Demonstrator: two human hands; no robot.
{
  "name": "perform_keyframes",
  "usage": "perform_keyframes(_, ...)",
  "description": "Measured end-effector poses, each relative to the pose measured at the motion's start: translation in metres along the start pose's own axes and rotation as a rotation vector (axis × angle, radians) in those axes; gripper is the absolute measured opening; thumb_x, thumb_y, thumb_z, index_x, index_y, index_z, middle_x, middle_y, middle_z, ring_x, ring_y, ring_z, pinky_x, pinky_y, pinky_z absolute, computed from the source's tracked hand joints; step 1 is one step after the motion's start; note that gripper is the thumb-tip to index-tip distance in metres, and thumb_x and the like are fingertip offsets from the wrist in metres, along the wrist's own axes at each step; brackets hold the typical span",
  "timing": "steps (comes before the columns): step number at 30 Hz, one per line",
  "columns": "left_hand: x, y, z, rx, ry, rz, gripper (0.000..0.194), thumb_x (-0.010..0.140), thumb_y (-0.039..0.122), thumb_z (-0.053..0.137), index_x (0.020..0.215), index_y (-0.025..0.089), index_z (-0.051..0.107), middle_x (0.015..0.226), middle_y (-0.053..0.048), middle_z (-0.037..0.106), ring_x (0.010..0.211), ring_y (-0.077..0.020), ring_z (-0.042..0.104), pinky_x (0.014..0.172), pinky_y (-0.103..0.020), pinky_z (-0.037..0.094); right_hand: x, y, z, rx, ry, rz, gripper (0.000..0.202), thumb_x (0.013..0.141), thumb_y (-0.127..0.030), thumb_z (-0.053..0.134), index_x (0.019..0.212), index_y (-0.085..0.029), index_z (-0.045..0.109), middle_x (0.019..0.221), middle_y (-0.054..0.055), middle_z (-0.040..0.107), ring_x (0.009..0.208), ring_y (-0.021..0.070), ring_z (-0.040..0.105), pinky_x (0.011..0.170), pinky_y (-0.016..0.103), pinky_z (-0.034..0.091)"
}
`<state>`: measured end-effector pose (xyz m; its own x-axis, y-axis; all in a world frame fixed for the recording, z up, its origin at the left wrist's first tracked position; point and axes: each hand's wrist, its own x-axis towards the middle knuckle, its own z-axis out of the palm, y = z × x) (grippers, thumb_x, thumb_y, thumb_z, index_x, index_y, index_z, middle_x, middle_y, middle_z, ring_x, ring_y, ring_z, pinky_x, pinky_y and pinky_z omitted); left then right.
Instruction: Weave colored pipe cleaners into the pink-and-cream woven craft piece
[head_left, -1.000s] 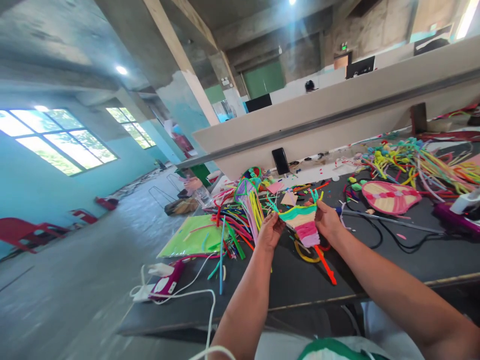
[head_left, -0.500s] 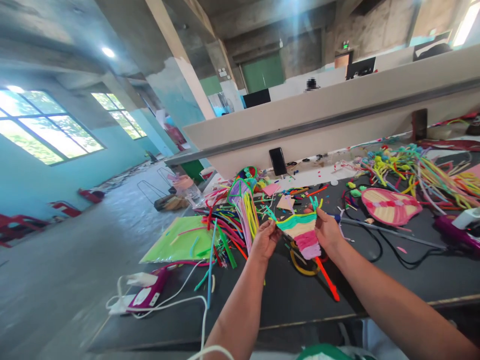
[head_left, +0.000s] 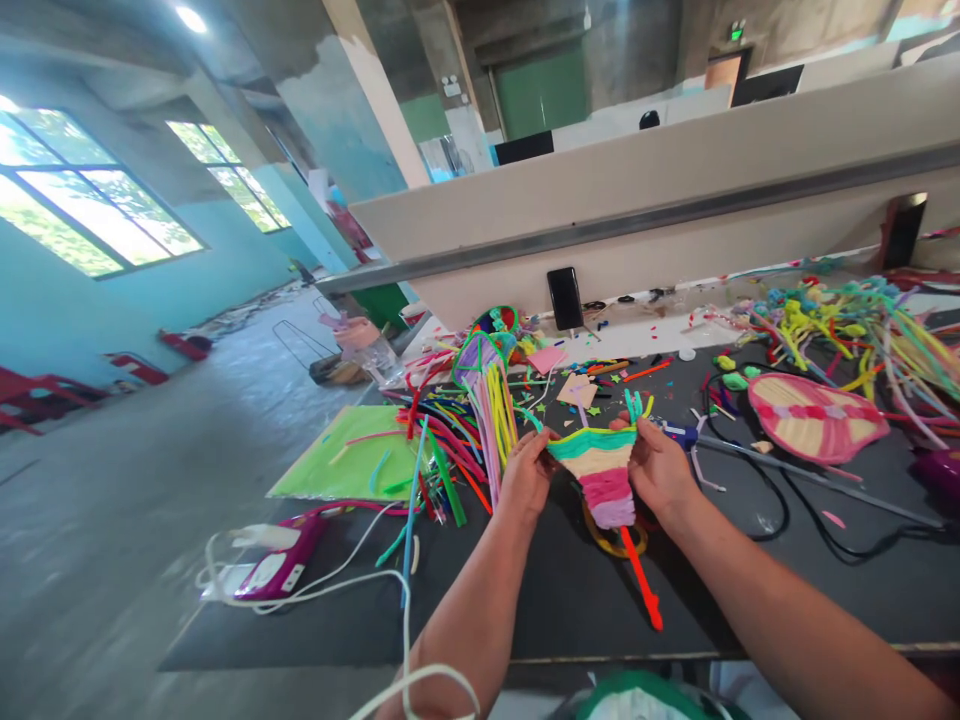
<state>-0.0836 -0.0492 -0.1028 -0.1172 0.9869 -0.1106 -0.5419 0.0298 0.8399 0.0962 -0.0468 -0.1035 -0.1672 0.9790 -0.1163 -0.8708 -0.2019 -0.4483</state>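
A striped fan-shaped piece (head_left: 604, 468) of fuzzy stems, teal, cream, magenta and lilac from top to bottom, is stretched between my hands above the dark table. My left hand (head_left: 529, 474) pinches its upper left corner, and my right hand (head_left: 658, 466) grips the upper right corner. Teal and yellow stem ends stick up at both corners. A red-orange stem (head_left: 642, 580) points down from its narrow end. Yellow-handled scissors (head_left: 602, 545) lie on the table behind the piece, partly hidden by it.
Left of my hands are loose coloured stems (head_left: 454, 450), a green sheet (head_left: 352, 452) and a purple power strip (head_left: 289, 560) with white cables. A black phone (head_left: 565, 298) leans at the back. A pink-edged oval piece (head_left: 817, 418) and black cable lie right.
The view has shifted, so the table's right-hand items appear farther right. Both hands still hold the striped piece, which now faces the camera more squarely, its red-orange stem hanging slightly steeper.
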Motion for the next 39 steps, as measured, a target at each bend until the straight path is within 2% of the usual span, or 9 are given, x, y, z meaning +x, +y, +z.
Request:
perform_keyframes(5,0.002,-0.003,-0.005,0.029,-0.007,-0.009,0.020,0.067,0.029,0.075,0.068,0.011,0.066,0.061,-0.001,0.061,0.054,-0.0103,0.057,0.053,-0.022,0.044,0.001,-0.003,0.002,0.031,0.059,0.029,0.016,0.077,-0.026,0.064,0.092,-0.022,0.067,0.074,0.001,0.073,0.084,0.0253,0.069,0.083,0.043,0.052)
perform_keyframes(13,0.003,-0.005,-0.005,0.045,0.061,-0.051,0.022,0.062,0.027,0.077,0.061,0.011,0.062,0.056,0.000,0.057,0.049,-0.0082,0.052,0.048,-0.020,0.040,0.008,-0.002,-0.008,-0.008,0.096,0.014,0.024,0.072,-0.023,0.069,0.096,-0.022,0.066,0.074,0.002,0.075,0.081,0.0262,0.070,0.083,0.045,0.053)
perform_keyframes(19,0.002,-0.004,-0.004,0.022,-0.018,-0.059,0.026,0.065,0.032,0.077,0.070,0.010,0.065,0.056,-0.001,0.058,0.047,-0.0073,0.051,0.046,-0.019,0.036,0.009,-0.005,-0.006,0.016,0.093,0.017,0.023,0.071,-0.019,0.070,0.094,-0.022,0.066,0.076,0.002,0.075,0.083,0.0262,0.070,0.083,0.045,0.053)
perform_keyframes(23,-0.002,-0.002,0.000,-0.032,-0.089,-0.056,0.031,0.071,0.036,0.074,0.083,0.009,0.068,0.057,-0.001,0.059,0.049,-0.0069,0.051,0.050,-0.020,0.040,0.009,-0.009,-0.003,0.029,0.051,0.039,0.020,0.074,-0.022,0.068,0.094,-0.022,0.065,0.082,0.002,0.075,0.087,0.0250,0.070,0.085,0.044,0.053)
perform_keyframes(26,-0.004,-0.001,0.003,-0.086,-0.114,-0.060,0.027,0.070,0.031,0.075,0.085,0.010,0.068,0.065,-0.002,0.063,0.054,-0.0071,0.055,0.055,-0.020,0.044,0.008,-0.010,-0.002,0.031,0.020,0.028,0.019,0.075,-0.023,0.066,0.094,-0.024,0.065,0.085,0.001,0.075,0.089,0.0241,0.069,0.086,0.044,0.052)
perform_keyframes(30,-0.003,-0.002,0.002,-0.122,-0.080,-0.056,0.021,0.065,0.020,0.079,0.078,0.013,0.064,0.067,0.001,0.062,0.056,-0.0060,0.056,0.057,-0.019,0.046,0.005,-0.010,0.000,0.004,0.007,-0.002,0.019,0.075,-0.022,0.066,0.093,-0.024,0.064,0.088,0.002,0.075,0.090,0.0234,0.069,0.085,0.041,0.053)
perform_keyframes(34,0.000,-0.002,-0.001,-0.113,-0.051,-0.069,0.021,0.065,0.019,0.079,0.078,0.012,0.063,0.062,0.002,0.060,0.051,-0.0051,0.054,0.053,-0.017,0.045,0.004,-0.009,0.001,-0.037,-0.002,0.002,0.023,0.073,-0.023,0.067,0.096,-0.022,0.064,0.085,0.003,0.074,0.089,0.0238,0.069,0.084,0.039,0.053)
perform_keyframes(36,0.000,-0.002,-0.001,-0.095,-0.054,-0.074,0.023,0.066,0.021,0.078,0.082,0.012,0.065,0.065,0.000,0.063,0.054,-0.0067,0.056,0.054,-0.019,0.046,0.004,-0.008,0.002,-0.046,-0.012,0.013,0.025,0.074,-0.024,0.067,0.098,-0.022,0.063,0.086,0.003,0.074,0.090,0.0240,0.068,0.085,0.040,0.053)
perform_keyframes(39,-0.002,-0.002,-0.001,-0.074,-0.086,-0.096,0.032,0.070,0.025,0.076,0.097,0.013,0.066,0.082,-0.006,0.069,0.069,-0.0131,0.064,0.064,-0.025,0.052,0.004,-0.008,0.002,-0.051,-0.011,0.010,0.026,0.075,-0.026,0.065,0.101,-0.023,0.061,0.089,0.002,0.074,0.091,0.0234,0.068,0.085,0.041,0.052)
